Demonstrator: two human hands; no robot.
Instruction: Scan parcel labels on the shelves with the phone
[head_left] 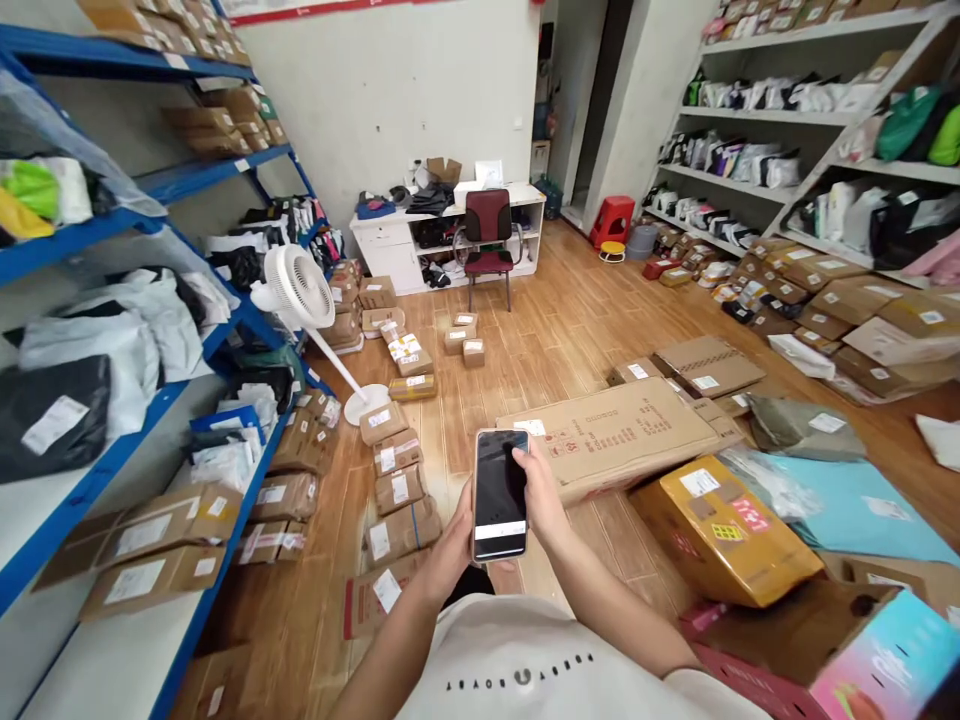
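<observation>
Just ahead of the wearer's torso, above the wood floor (574, 310), a phone (501, 500) sits between both hands. Left hand (456, 535) cups its left edge; right hand (541, 490) closes on the right edge, thumb over the upper right of the screen. Whether the thumb presses the glass or hovers: can't tell. Fingers behind the phone are hidden. Neither of the hands is spread; both are narrowed onto the phone.

Step in hand, as judged: operating or reading the phone. Screen mostly dark, white strip near the bottom, text too small to read. Next move calls for a steady left-hand support so the right thumb is free to reach the screen, plus a loose enough right grip for that.

Orientation: portrait, screen up toward the wearer. Long axis runs away from the body, close to straight ahead. Top end points toward the counter (386, 240) and chair (489, 215) at the back wall; bottom end faces the wearer's shirt (517, 640).

Around it: row of parcels (399, 488) on the floor to the left, long carton (630, 425) to the right, taped yellow box (739, 530) nearer on that side. None of these is in hand.
</observation>
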